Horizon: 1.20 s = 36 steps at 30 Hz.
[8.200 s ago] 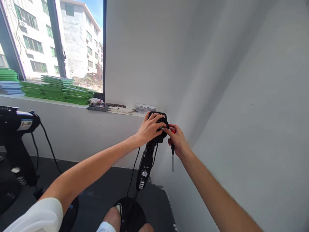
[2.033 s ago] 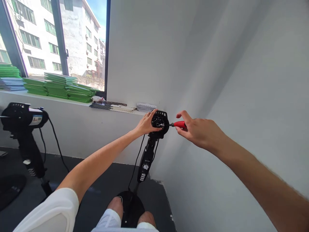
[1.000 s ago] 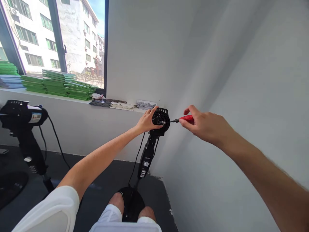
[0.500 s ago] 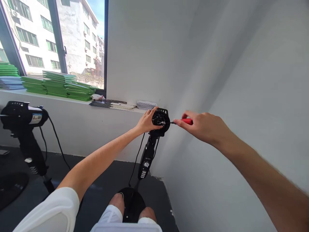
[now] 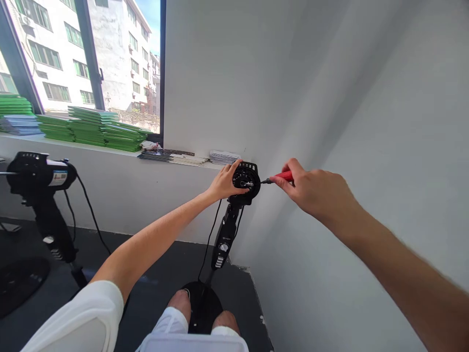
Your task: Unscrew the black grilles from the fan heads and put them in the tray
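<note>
A black pedestal fan without its blades or grille stands before me, its motor head point(image 5: 250, 172) facing my way. My left hand point(image 5: 224, 185) grips the left side of that head, thumb across the front below the metal shaft and fingers over the top. In my right hand point(image 5: 311, 188) is a red-handled screwdriver point(image 5: 285, 176), pinched between thumb and fingers. Its dark shank points left, with the tip at or very near the right edge of the motor head; I cannot tell whether it touches. Below is the fan's control column point(image 5: 223, 244) with a round knob.
To the left stands a second bladeless fan point(image 5: 40, 176). Stacks of green booklets point(image 5: 88, 128) lie on the window sill, with dark strips and a white paper stack point(image 5: 223, 157) farther right. The round fan base point(image 5: 201, 305) sits between my knees. A wall rises close on the right.
My right hand has shifted slightly and its fingers have changed position on the screwdriver, whose handle now tilts up to the right. My left hand keeps its grip on the motor head.
</note>
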Tool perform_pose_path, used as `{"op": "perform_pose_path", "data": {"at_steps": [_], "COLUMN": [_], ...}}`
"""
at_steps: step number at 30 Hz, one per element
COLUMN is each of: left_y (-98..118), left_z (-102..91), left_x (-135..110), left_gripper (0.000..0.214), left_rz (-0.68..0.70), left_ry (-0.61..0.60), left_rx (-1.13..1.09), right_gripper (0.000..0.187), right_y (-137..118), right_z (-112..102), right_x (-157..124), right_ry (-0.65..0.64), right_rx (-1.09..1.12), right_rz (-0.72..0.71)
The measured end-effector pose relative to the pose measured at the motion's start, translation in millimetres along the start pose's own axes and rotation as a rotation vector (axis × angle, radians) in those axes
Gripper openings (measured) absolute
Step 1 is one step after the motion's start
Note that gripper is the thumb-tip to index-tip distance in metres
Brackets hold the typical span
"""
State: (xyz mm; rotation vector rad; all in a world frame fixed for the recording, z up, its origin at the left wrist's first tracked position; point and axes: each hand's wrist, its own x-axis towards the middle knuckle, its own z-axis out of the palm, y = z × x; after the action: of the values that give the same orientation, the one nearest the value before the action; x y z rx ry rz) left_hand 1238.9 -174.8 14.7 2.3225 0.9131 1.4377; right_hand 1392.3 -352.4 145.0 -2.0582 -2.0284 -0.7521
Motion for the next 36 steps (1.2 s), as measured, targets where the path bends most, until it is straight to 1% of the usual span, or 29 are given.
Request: {"op": "perform_pose_path", "data": {"at_steps": [2, 3, 5, 6, 8, 9, 10, 11, 13, 14, 15, 17, 19, 20, 22, 23, 25, 27, 28, 29, 30, 32, 33, 34, 35, 36], "left_y": [0.8, 1.3, 2.2, 2.6, 3.2, 3.4, 3.7, 4.0, 4.5, 4.7, 4.9, 5.0, 4.8, 4.7, 4.6, 4.8, 5.7, 6.9, 7.4, 7.6, 7.5, 6.5, 5.8, 5.0, 4.3, 3.8], "left_z": [0.3, 0.5, 0.4, 0.2, -0.4, -0.8, -1.2, -1.6, -2.2, -2.4, -2.5, -2.4, -2.0, -1.9, -2.0, -2.2, -2.8, -3.3, -3.3, -3.3, -3.2, -2.7, -2.4, -2.0, -1.6, -1.2], "left_x": [0.4, 0.6, 0.9, 1.0, 0.8, 0.6, 0.3, 0.0, -0.4, -0.6, -0.7, -0.7, -0.8, -0.9, -1.2, -1.3, -1.7, -2.1, -2.2, -2.3, -2.2, -1.8, -1.6, -1.3, -1.1, -1.0], "left_gripper": [0.105, 0.105, 0.105, 0.104, 0.104, 0.104, 0.104, 0.105, 0.105, 0.105, 0.104, 0.104, 0.104, 0.105, 0.105, 0.105, 0.104, 0.103, 0.103, 0.103, 0.103, 0.104, 0.104, 0.104, 0.105, 0.105], "left_rz": [-0.001, -0.003, -0.010, -0.012, -0.016, -0.017, -0.018, -0.018, -0.020, -0.020, -0.020, -0.021, -0.023, -0.022, -0.019, -0.017, -0.020, -0.030, -0.033, -0.034, -0.034, -0.028, -0.026, -0.026, -0.025, -0.024], "left_ry": [-0.009, -0.013, -0.017, -0.016, -0.013, -0.013, -0.014, -0.016, -0.019, -0.019, -0.019, -0.016, -0.015, -0.014, -0.013, -0.012, -0.008, -0.007, -0.008, -0.008, -0.009, -0.009, -0.009, -0.009, -0.010, -0.009], "left_rx": [0.003, 0.005, 0.015, 0.019, 0.026, 0.029, 0.030, 0.031, 0.033, 0.034, 0.037, 0.041, 0.038, 0.035, 0.030, 0.032, 0.038, 0.043, 0.043, 0.043, 0.043, 0.042, 0.041, 0.041, 0.041, 0.041], "right_gripper": [0.046, 0.045, 0.035, 0.034, 0.037, 0.043, 0.049, 0.050, 0.040, 0.037, 0.036, 0.039, 0.049, 0.048, 0.038, 0.035, 0.036, 0.046, 0.050, 0.050, 0.046, 0.036, 0.035, 0.034, 0.036, 0.042], "right_y": [-0.6, -0.3, 1.2, 2.2, 4.2, 5.0, 5.7, 6.2, 6.5, 6.4, 6.1, 5.6, 5.3, 5.2, 5.1, 4.8, 4.2, 4.1, 4.5, 5.2, 6.2, 7.8, 8.2, 8.2, 7.8, 7.2], "right_z": [0.8, 0.9, 0.7, 0.6, 0.4, 0.3, 0.2, 0.1, 0.2, 0.4, 0.6, 0.8, 0.8, 0.6, 0.6, 0.7, 1.2, 1.5, 1.5, 1.5, 1.5, 1.5, 1.7, 2.0, 2.4, 2.7], "right_x": [-0.5, -0.4, 0.1, 0.3, 0.5, 0.4, 0.4, 0.4, 0.8, 1.0, 1.2, 1.3, 1.1, 0.9, 0.3, -0.3, -1.5, -2.3, -2.3, -2.0, -1.5, -0.6, -0.5, -0.7, -1.1, -1.6], "right_ry": [0.043, 0.025, -0.048, -0.056, -0.017, 0.013, 0.031, 0.026, -0.037, -0.055, -0.048, 0.013, 0.047, 0.029, -0.048, -0.061, -0.015, 0.055, 0.074, 0.066, 0.038, -0.029, -0.041, -0.031, -0.004, 0.032], "right_rx": [-0.092, -0.078, 0.007, 0.026, -0.022, -0.057, -0.064, -0.032, 0.098, 0.143, 0.146, 0.048, -0.019, 0.003, 0.105, 0.127, 0.060, -0.057, -0.081, -0.060, -0.001, 0.138, 0.167, 0.146, 0.085, 0.007], "right_rz": [0.035, 0.014, -0.061, -0.075, -0.037, -0.003, 0.022, 0.024, -0.024, -0.043, -0.044, 0.013, 0.058, 0.045, -0.040, -0.071, -0.062, 0.007, 0.036, 0.040, 0.015, -0.080, -0.113, -0.116, -0.088, -0.037]}}
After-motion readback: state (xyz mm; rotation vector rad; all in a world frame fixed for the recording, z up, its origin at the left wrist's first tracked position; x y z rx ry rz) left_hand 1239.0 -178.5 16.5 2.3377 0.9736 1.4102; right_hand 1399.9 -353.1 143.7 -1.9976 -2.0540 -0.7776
